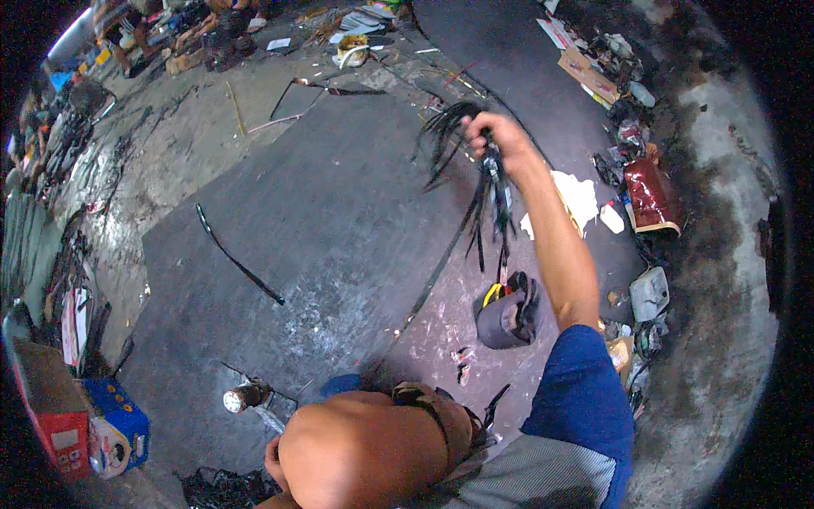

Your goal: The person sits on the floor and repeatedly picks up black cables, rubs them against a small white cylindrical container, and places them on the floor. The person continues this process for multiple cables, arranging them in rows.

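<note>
My right hand (496, 136) is raised at arm's length and shut on a bundle of thin black strips (493, 199). The strips hang down from my fist, and some fan out to the left. Below the bundle a dark round container (506, 318) sits on the floor with a yellow-handled tool in it. My left hand (273, 462) shows only as a few fingers beside my bent knee (365, 450), at the bottom of the view. What it holds is hidden.
A large dark mat (322, 212) covers the floor, with a long curved black strip (237, 259) lying on it. A small metal cylinder (242, 397) stands near my knee. Blue (123, 420) and red boxes (51, 407) sit at lower left. Scraps and a red object (649, 195) line the right side.
</note>
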Motion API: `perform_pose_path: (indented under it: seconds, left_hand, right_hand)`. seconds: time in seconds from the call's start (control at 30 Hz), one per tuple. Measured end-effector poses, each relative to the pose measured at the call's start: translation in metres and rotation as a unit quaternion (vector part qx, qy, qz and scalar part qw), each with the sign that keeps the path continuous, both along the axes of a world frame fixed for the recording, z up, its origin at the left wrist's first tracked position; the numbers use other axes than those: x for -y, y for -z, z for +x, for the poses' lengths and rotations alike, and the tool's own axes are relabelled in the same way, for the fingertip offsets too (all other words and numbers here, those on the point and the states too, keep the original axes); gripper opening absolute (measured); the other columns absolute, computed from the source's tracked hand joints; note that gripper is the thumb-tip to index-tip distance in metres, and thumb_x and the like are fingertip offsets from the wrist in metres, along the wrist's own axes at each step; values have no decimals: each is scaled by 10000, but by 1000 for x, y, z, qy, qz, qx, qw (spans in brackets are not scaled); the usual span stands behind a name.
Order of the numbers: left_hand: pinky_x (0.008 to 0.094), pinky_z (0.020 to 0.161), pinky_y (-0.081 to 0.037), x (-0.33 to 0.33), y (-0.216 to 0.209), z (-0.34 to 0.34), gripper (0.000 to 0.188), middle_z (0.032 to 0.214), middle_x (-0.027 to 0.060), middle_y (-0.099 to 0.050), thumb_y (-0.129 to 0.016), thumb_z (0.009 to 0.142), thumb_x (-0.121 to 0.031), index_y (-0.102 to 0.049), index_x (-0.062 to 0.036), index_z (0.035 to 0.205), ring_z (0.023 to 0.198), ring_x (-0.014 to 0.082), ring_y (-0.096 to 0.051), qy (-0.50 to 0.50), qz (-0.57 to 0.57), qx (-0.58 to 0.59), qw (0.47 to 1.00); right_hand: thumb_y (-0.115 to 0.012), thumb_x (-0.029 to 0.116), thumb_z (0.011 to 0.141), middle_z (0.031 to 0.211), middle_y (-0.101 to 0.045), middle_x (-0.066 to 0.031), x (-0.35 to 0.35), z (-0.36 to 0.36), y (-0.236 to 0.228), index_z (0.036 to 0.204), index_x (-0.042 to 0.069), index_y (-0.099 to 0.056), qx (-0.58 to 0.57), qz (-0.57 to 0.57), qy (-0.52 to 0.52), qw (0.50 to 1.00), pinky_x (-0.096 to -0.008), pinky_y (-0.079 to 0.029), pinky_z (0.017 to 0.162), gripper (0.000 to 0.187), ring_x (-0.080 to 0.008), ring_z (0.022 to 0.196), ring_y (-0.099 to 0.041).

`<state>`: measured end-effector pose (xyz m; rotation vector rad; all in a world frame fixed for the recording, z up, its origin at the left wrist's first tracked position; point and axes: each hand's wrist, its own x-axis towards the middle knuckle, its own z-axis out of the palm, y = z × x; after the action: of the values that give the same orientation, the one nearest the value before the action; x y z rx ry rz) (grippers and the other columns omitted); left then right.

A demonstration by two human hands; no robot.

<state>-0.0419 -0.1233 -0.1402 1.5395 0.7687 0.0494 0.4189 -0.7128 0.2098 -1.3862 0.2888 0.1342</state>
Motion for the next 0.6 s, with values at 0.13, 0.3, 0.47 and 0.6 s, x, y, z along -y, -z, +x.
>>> perform_pose_path:
  seconds: [0.13,0.3,0.47,0.6]
  left_hand:
    - [326,726,-533,7,-7,12,330,981,104,-684,-689,830,20,-677,-21,1158,820,216,-667,26,48,-42,998]
    - [335,732,-536,16,-14,17,318,978,115,-687,-694,828,10,-682,-20,1144,825,230,-672,58,81,-65,993]
    - [343,738,-539,32,-23,22,307,976,126,-690,-698,825,0,-686,-18,1131,829,244,-676,75,125,-84,986]
    - [350,743,-541,25,-37,29,298,974,134,-692,-702,823,-8,-690,-16,1121,833,255,-680,101,177,-76,976]
  right_hand:
    - [-633,120,831,673,-555,1,92,18,-53,856,67,-598,66,-159,117,978,-274,-438,506,67,-95,541,-509]
    - [-701,205,822,825,-715,-133,186,34,-34,951,-64,-698,-4,-562,335,756,-339,-552,667,299,-202,703,-684]
    - [-771,156,784,894,-771,-104,115,1,90,929,99,-800,181,-584,170,773,-335,-552,739,158,-181,804,-717]
    - [-754,107,838,829,-776,-79,-96,-70,190,938,70,-811,86,-377,-135,912,-322,-564,686,121,-131,735,-707]
